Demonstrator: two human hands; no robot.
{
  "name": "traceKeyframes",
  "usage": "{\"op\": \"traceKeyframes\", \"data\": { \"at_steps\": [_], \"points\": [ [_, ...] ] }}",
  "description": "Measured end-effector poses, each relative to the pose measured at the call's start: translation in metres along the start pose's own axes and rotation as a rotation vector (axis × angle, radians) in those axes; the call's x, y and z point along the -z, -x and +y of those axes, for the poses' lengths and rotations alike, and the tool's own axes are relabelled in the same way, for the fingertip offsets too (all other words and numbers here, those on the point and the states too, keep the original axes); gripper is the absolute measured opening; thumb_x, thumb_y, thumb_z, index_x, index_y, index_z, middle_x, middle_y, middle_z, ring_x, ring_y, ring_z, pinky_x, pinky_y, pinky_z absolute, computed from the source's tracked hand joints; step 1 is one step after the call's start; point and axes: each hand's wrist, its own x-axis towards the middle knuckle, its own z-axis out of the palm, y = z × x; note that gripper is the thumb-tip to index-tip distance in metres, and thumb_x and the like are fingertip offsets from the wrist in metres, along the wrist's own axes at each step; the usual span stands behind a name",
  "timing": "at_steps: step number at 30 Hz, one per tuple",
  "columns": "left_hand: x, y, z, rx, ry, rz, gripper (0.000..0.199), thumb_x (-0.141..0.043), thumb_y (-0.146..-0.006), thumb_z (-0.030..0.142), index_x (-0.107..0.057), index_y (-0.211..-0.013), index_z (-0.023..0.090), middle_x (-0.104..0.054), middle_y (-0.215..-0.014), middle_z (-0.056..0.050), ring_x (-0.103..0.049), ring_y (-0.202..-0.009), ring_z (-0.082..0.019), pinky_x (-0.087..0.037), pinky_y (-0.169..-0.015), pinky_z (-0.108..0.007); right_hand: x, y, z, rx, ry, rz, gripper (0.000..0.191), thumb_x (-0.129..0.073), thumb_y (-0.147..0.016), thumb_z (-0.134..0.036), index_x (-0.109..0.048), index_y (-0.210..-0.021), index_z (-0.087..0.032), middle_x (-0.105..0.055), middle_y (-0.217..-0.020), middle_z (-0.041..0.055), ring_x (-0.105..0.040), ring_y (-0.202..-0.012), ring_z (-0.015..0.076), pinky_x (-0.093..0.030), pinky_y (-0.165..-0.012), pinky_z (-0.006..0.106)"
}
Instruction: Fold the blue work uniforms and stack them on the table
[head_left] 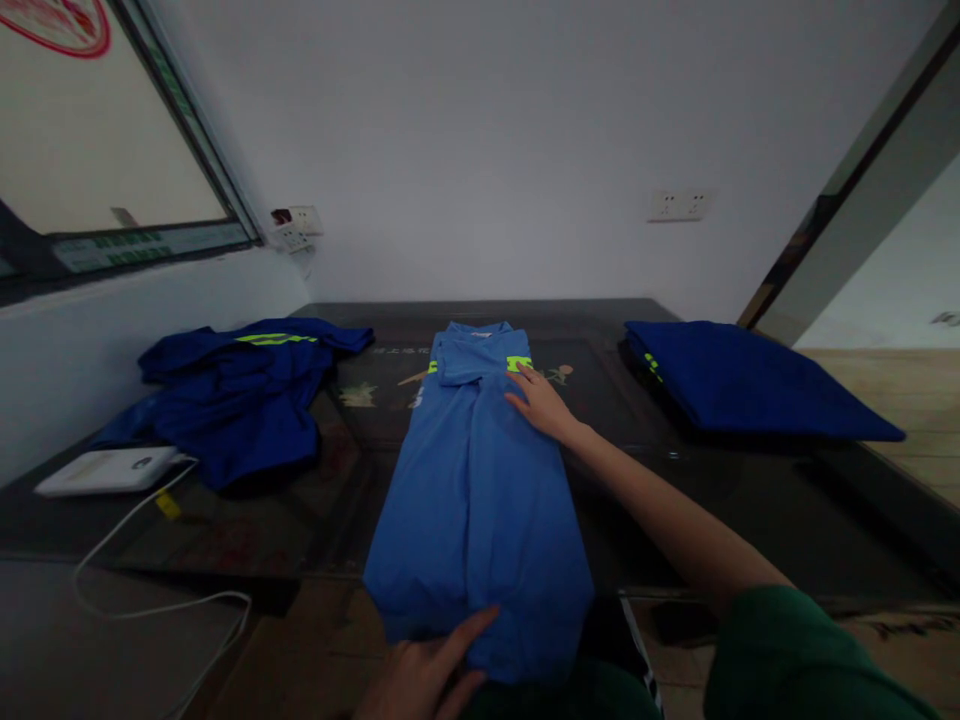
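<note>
Looking straight down the middle now, at a light blue garment [487, 500] laid lengthwise on the dark, glossy bench [750, 500], with its collar at the far end and its near end hanging past the near edge. Matte and mostly smooth, creasing slightly toward the near end. Narrow at the far end, flaring to a broad near end, with a long ridge running down the middle. Folded across near the collar, in a neat flap, with a bright yellow-green strip [519, 363] on the right.

Over to the right hand [544, 400], lying on the cloth just at that strip, with fingers lightly spread. Nearer now, to the left hand [431, 670], at the near end, with fingers apart and index stretched over the fabric; cannot tell about any pinch there.

Off to the left, rumpled in soft heaps, a dark blue garment [232, 390] with 2 yellow-green stripes, and nearer, a smooth white box [109, 470] with a thin, looping cable [225, 597]. Far to the right, flat and squarely folded, more dark blue cloth [735, 380].
</note>
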Motion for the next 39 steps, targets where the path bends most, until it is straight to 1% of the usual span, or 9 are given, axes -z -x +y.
{"op": "traceKeyframes", "data": {
  "at_steps": [3, 6, 8, 11, 15, 20, 27, 33, 39],
  "points": [
    [0.022, 0.013, -0.016, -0.277, -0.127, 0.231, 0.043, -0.047, -0.091, 0.016, -0.051, -0.133, 0.027, -0.073, -0.087, -0.001, -0.069, -0.074, -0.013, -0.053, -0.072, -0.02, 0.036, 0.063, -0.022, 0.237, -0.161, 0.047, 0.038, -0.044, -0.095, -0.029, -0.053, -0.132, -0.022, -0.045, -0.145, 0.0103, -0.042, -0.133, 0.0211, -0.035, -0.111, 0.045],
    [0.048, 0.021, -0.042, -0.436, -0.271, 0.372, 0.044, -0.049, -0.088, 0.012, -0.053, -0.13, 0.025, -0.071, -0.103, -0.005, -0.066, -0.096, -0.016, -0.052, -0.09, -0.029, 0.067, 0.148, -0.042, 0.38, -0.233, -0.1, 0.036, -0.047, -0.093, -0.022, -0.055, -0.128, -0.025, -0.056, -0.134, 0.0076, -0.053, -0.123, 0.0175, -0.047, -0.102, 0.038],
    [0.061, 0.021, -0.059, -0.441, -0.388, 0.319, 0.051, -0.054, -0.085, 0.012, -0.051, -0.133, 0.03, -0.062, -0.126, -0.006, -0.056, -0.119, -0.021, -0.043, -0.104, -0.041, 0.075, 0.2, -0.046, 0.444, -0.201, -0.185, 0.045, -0.047, -0.09, -0.014, -0.05, -0.133, -0.028, -0.054, -0.137, 0.0062, -0.051, -0.126, 0.0163, -0.051, -0.099, 0.035],
    [0.068, 0.015, -0.081, -0.435, -0.538, 0.205, 0.062, -0.052, -0.085, 0.004, -0.046, -0.136, 0.04, -0.046, -0.146, -0.002, -0.039, -0.136, -0.022, -0.032, -0.112, -0.047, 0.063, 0.246, -0.039, 0.499, 0.003, -0.088, 0.064, -0.043, -0.084, -0.003, -0.041, -0.142, -0.032, -0.047, -0.144, 0.0052, -0.04, -0.136, 0.0198, -0.05, -0.101, 0.042],
    [0.069, 0.001, -0.095, -0.479, -0.652, 0.156, 0.063, -0.047, -0.09, 0.002, -0.042, -0.139, 0.041, -0.04, -0.15, 0.0, -0.033, -0.14, -0.02, -0.029, -0.114, -0.044, 0.03, 0.245, -0.03, 0.45, 0.274, 0.05, 0.078, -0.04, -0.08, 0.003, -0.034, -0.146, -0.037, -0.034, -0.153, 0.0053, -0.024, -0.143, 0.0303, -0.042, -0.102, 0.063],
    [0.073, -0.01, -0.096, -0.436, -0.678, 0.172, 0.057, -0.044, -0.093, 0.004, -0.042, -0.141, 0.034, -0.039, -0.15, -0.004, -0.031, -0.14, -0.02, -0.026, -0.115, -0.047, 0.013, 0.22, -0.052, 0.478, 0.324, 0.022, 0.072, -0.046, -0.086, -0.003, -0.027, -0.149, -0.032, -0.031, -0.154, 0.0088, -0.025, -0.142, 0.0317, -0.036, -0.104, 0.066],
    [0.083, -0.013, -0.085, -0.597, -0.541, 0.085, 0.052, -0.043, -0.095, 0.007, -0.047, -0.136, 0.039, -0.051, -0.142, 0.0, -0.038, -0.137, -0.016, -0.026, -0.115, -0.045, 0.031, 0.22, -0.054, 0.807, 0.169, -0.022, 0.047, -0.043, -0.095, -0.012, -0.044, -0.141, -0.024, -0.051, -0.142, 0.0058, -0.039, -0.136, 0.0204, -0.037, -0.111, 0.047],
    [0.091, -0.016, -0.07, -0.58, -0.309, -0.069, 0.052, -0.043, -0.095, 0.01, -0.042, -0.141, 0.035, -0.054, -0.138, -0.002, -0.044, -0.133, -0.015, -0.03, -0.114, -0.039, 0.042, 0.225, -0.051, 0.76, -0.039, -0.019, 0.042, -0.039, -0.098, -0.015, -0.048, -0.138, -0.025, -0.06, -0.132, 0.0054, -0.05, -0.128, 0.0159, -0.046, -0.104, 0.036],
    [0.103, -0.019, -0.048, -0.466, 0.018, -0.219, 0.044, -0.048, -0.095, 0.022, -0.049, -0.137, 0.032, -0.06, -0.132, -0.003, -0.051, -0.127, -0.018, -0.036, -0.111, -0.04, 0.066, 0.226, -0.056, 0.625, -0.308, -0.209, 0.046, -0.042, -0.096, -0.018, -0.045, -0.14, -0.031, -0.059, -0.134, 0.0037, -0.051, -0.127, 0.016, -0.047, -0.103, 0.037]
  ]
}}
